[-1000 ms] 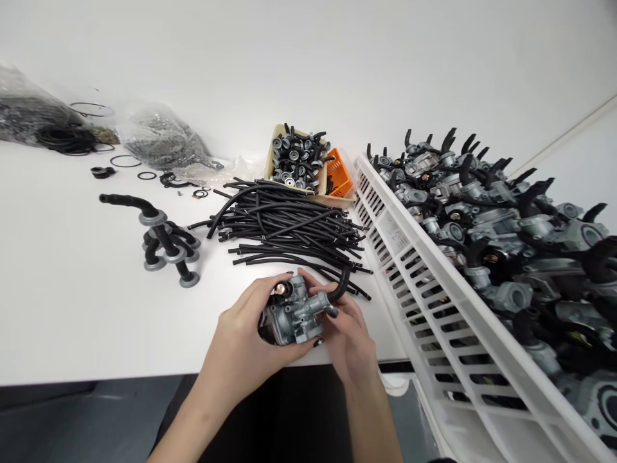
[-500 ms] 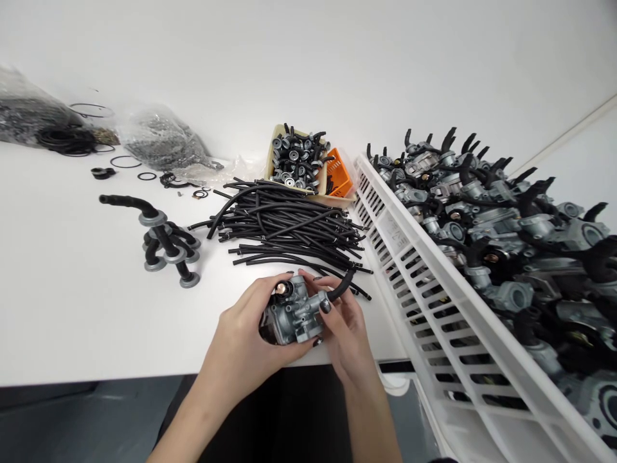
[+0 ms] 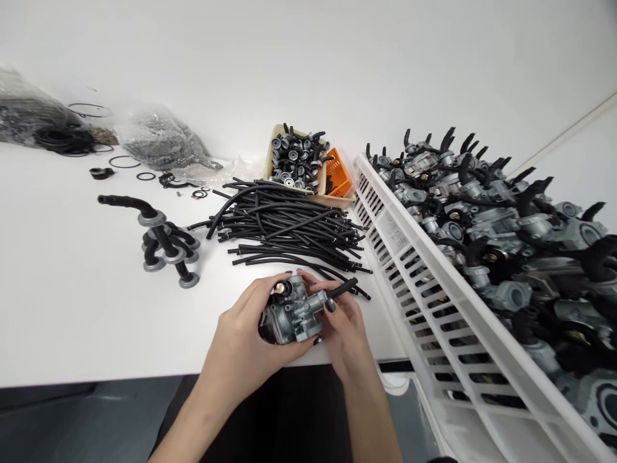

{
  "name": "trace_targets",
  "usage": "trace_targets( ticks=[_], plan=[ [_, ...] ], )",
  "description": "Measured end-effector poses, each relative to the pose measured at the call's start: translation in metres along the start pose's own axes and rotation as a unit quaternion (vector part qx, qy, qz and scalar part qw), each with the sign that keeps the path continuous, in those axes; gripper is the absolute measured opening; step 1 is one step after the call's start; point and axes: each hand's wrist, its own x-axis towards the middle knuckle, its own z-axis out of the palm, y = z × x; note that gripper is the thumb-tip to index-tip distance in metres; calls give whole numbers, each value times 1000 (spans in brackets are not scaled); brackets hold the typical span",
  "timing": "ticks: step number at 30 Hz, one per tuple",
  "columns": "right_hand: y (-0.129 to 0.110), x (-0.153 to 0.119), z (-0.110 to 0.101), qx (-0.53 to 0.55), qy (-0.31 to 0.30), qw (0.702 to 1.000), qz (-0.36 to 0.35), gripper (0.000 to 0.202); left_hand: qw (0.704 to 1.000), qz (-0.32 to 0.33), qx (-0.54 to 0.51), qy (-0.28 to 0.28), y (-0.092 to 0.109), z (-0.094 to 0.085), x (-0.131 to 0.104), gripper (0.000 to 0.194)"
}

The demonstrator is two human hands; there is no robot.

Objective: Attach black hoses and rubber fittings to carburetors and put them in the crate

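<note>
A grey metal carburetor [image 3: 296, 314] is held between both hands just above the table's front edge. My left hand [image 3: 245, 328] wraps round its left end, thumb along the bottom. My right hand [image 3: 344, 328] closes on the grey cap at its right end, thumb in front. Out of that cap a black rubber boot [image 3: 343, 288] points up to the right. Behind the carburetor lies a pile of black hoses [image 3: 289, 222]. On the left stands a cluster of grey caps with black boots [image 3: 166, 241].
A white slotted crate [image 3: 434, 308] full of carburetors takes up the right side. At the back are a cream tray [image 3: 270, 157] of capped boots and an orange basket [image 3: 341, 173]. Plastic bags [image 3: 159, 138] of small parts and black rings [image 3: 124, 162] lie at back left.
The black boot on the carburetor has turned, from curving upward to pointing straighter out to the right. My right thumb has shifted slightly. The left hand keeps its hold.
</note>
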Motion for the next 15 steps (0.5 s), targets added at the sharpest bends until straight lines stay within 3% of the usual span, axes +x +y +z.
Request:
trace_targets(
  ticks=[9, 15],
  plan=[
    [0, -2, 1, 56, 0, 998, -8, 18, 1000, -18, -16, -13, 0, -1, 1, 59],
    [1, -1, -2, 39, -9, 999, -6, 19, 999, -18, -22, -21, -1, -3, 1, 60]
  ],
)
